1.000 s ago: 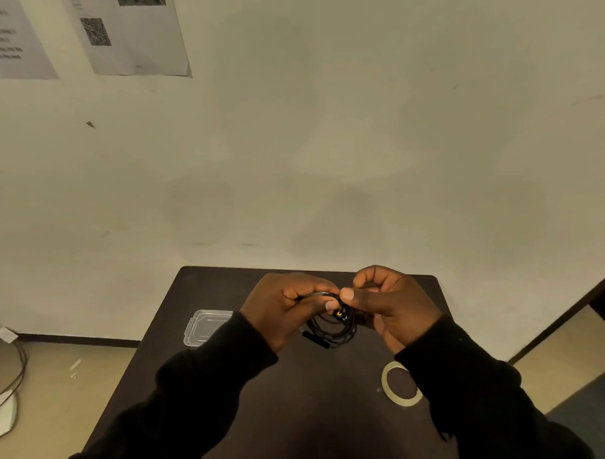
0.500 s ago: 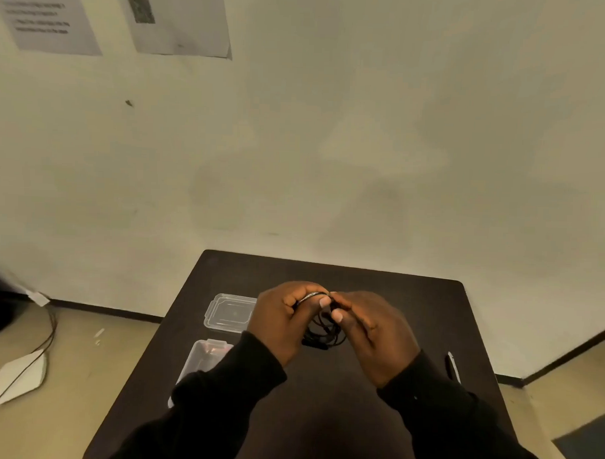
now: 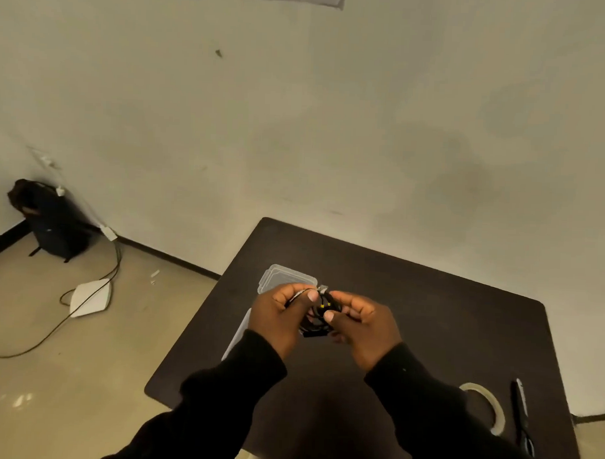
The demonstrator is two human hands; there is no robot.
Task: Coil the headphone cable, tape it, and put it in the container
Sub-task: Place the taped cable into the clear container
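Note:
A black headphone cable (image 3: 320,317), wound into a small coil, hangs between both hands above the dark table (image 3: 429,302). My left hand (image 3: 279,317) pinches its upper left part between thumb and fingers. My right hand (image 3: 363,326) grips its right side, thumb pressed on the loops. A small pale bit, perhaps tape, shows at the coil's top. Behind the hands lies a clear plastic lid (image 3: 285,276). The clear container (image 3: 237,337) sits at the table's left edge, mostly hidden by my left arm. A roll of tape (image 3: 492,407) lies at the front right.
A pair of black scissors (image 3: 521,415) lies right of the tape roll near the table's right edge. On the floor at the left are a white flat device (image 3: 89,297) with a cable and a black bag (image 3: 51,220) against the wall.
The view has swung left and down, so the table now sits right of centre. Both hands keep hold of the coil, and their grip looks much the same.

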